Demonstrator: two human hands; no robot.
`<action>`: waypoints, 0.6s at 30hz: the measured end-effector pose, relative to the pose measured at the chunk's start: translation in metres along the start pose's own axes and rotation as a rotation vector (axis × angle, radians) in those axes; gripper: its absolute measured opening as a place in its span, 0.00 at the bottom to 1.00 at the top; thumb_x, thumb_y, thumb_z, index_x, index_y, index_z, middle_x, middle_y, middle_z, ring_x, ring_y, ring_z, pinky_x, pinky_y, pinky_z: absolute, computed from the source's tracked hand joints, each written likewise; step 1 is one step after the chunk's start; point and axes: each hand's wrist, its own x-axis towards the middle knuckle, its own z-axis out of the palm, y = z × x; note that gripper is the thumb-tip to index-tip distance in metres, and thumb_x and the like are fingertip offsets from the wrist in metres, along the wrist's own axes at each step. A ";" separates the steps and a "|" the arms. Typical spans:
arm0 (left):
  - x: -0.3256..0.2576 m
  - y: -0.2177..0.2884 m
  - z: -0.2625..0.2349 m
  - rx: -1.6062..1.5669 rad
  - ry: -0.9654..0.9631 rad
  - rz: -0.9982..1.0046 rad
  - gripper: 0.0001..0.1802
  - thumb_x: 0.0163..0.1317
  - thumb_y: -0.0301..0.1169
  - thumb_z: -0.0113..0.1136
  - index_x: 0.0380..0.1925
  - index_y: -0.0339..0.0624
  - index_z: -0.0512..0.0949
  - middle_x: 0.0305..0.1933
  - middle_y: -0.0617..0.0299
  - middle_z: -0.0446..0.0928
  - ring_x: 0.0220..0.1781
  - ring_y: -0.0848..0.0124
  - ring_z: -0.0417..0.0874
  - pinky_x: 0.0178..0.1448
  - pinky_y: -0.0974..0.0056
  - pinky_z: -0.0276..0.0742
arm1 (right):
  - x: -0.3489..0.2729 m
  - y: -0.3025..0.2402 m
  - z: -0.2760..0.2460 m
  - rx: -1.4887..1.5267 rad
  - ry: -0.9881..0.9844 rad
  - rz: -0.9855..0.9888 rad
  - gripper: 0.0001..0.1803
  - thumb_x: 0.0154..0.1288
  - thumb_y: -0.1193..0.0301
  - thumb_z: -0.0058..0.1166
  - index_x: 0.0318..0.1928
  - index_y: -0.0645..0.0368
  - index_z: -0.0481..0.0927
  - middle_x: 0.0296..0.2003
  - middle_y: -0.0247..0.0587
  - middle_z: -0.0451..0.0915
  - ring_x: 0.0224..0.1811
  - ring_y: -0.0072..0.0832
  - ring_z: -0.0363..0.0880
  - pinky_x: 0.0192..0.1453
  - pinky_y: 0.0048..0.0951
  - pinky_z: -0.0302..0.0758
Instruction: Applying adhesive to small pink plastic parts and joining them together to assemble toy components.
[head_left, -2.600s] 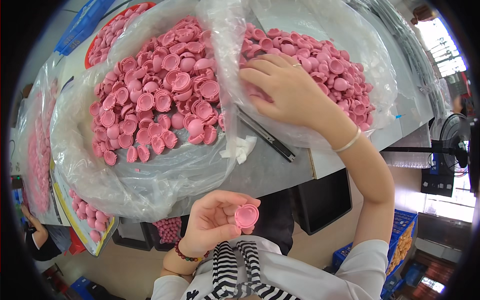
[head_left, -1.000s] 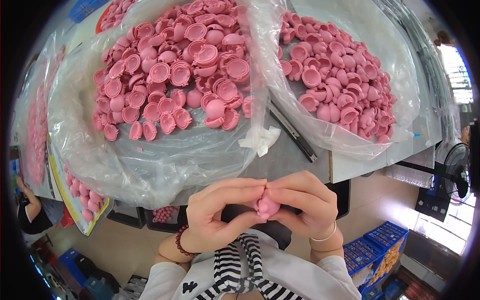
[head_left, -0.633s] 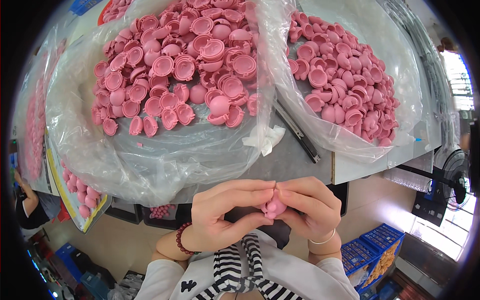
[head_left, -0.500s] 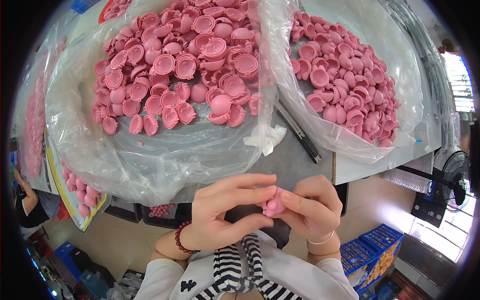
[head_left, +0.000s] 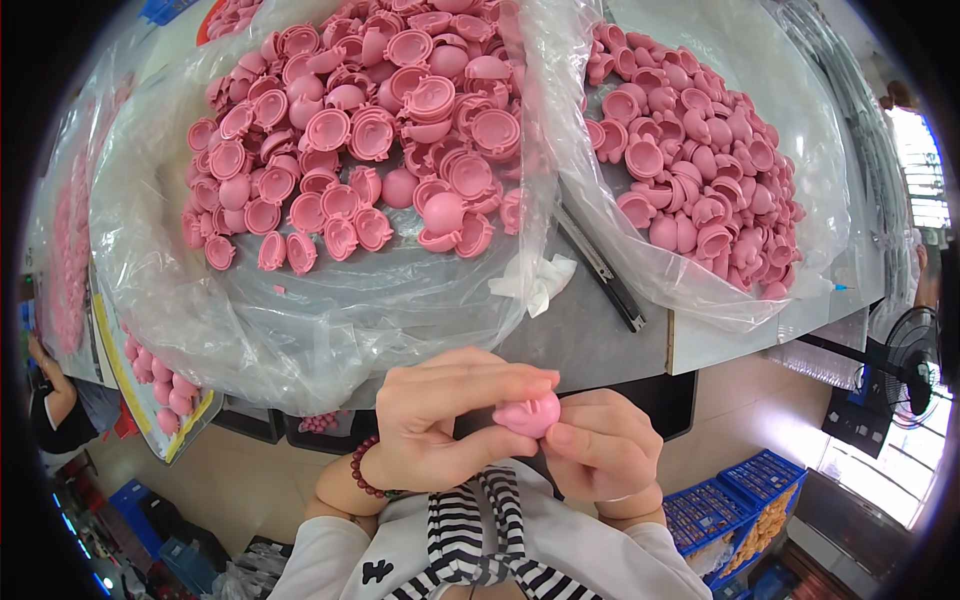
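A small rounded pink plastic shell [head_left: 533, 412] with a protruding bump sits between my hands, just in front of the table's near edge. My left hand [head_left: 428, 418] pinches it between thumb and fingertips from the left. From the right, the thumb and curled fingers of my right hand [head_left: 608, 445] press against it. Whether it is one half or two joined halves I cannot tell. Beyond my hands, loose pink half shells [head_left: 372, 134] lie heaped on a clear plastic bag [head_left: 300, 345]. Another heap of pink shell pieces [head_left: 690, 180] fills a second clear bag [head_left: 735, 315] at right.
A black utility knife [head_left: 605, 270] lies between the bags, beside a crumpled white tissue [head_left: 540, 284]. Pink rounded pieces lie in a yellow-edged tray [head_left: 192, 432] at left. Blue crates [head_left: 705, 512] and a black fan [head_left: 908, 365] stand at right.
My right hand has moved left and slightly down, and its grip has shifted. The pink shell has turned and shows more of its rounded side between my fingers.
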 end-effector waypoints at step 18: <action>-0.017 0.002 -0.011 -1.030 -0.103 -0.371 0.25 0.51 0.36 0.63 0.44 0.31 0.69 0.39 0.50 0.75 0.41 0.64 0.78 0.46 0.63 0.73 | -0.035 0.113 -0.221 -0.644 0.916 0.552 0.24 0.59 0.64 0.51 0.51 0.68 0.65 0.40 0.45 0.73 0.43 0.27 0.71 0.49 0.27 0.66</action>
